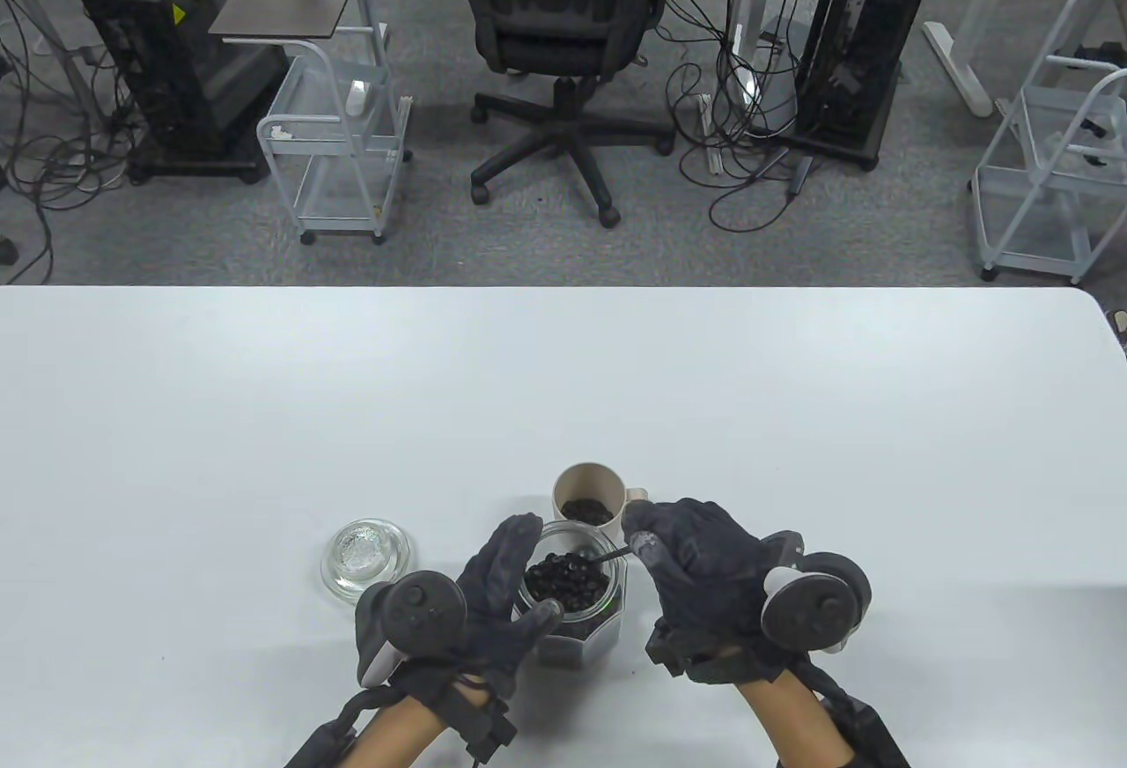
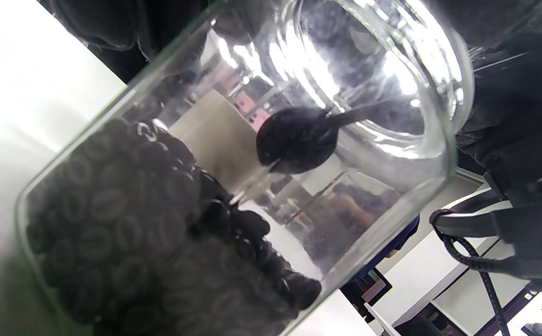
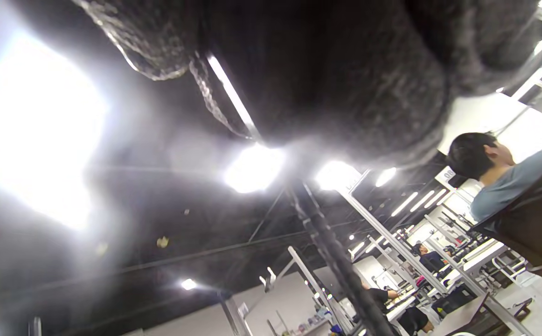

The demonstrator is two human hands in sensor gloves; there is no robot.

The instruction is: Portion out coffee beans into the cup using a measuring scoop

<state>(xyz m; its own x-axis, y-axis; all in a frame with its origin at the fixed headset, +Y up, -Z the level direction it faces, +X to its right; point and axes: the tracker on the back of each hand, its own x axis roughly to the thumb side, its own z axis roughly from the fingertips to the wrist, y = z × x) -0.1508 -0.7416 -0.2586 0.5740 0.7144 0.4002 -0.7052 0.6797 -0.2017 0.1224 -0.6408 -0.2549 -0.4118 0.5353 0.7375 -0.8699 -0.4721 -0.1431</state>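
A glass jar (image 1: 577, 618) of dark coffee beans (image 1: 563, 583) stands near the table's front edge. My left hand (image 1: 502, 592) is curled round the jar's left side. My right hand (image 1: 696, 557) pinches the thin handle of a measuring scoop (image 1: 607, 553) whose bowl is inside the jar's mouth. Through the glass in the left wrist view the dark scoop bowl (image 2: 296, 144) hangs above the beans (image 2: 126, 219). A beige cup (image 1: 588, 495) with beans in its bottom stands just behind the jar. The right wrist view shows only dark glove and ceiling.
The jar's glass lid (image 1: 364, 558) lies on the white table (image 1: 563, 398) to the left of the jar. An office chair (image 1: 563, 19), carts and cables stand on the floor beyond the far edge. Other people sit in the background of the right wrist view.
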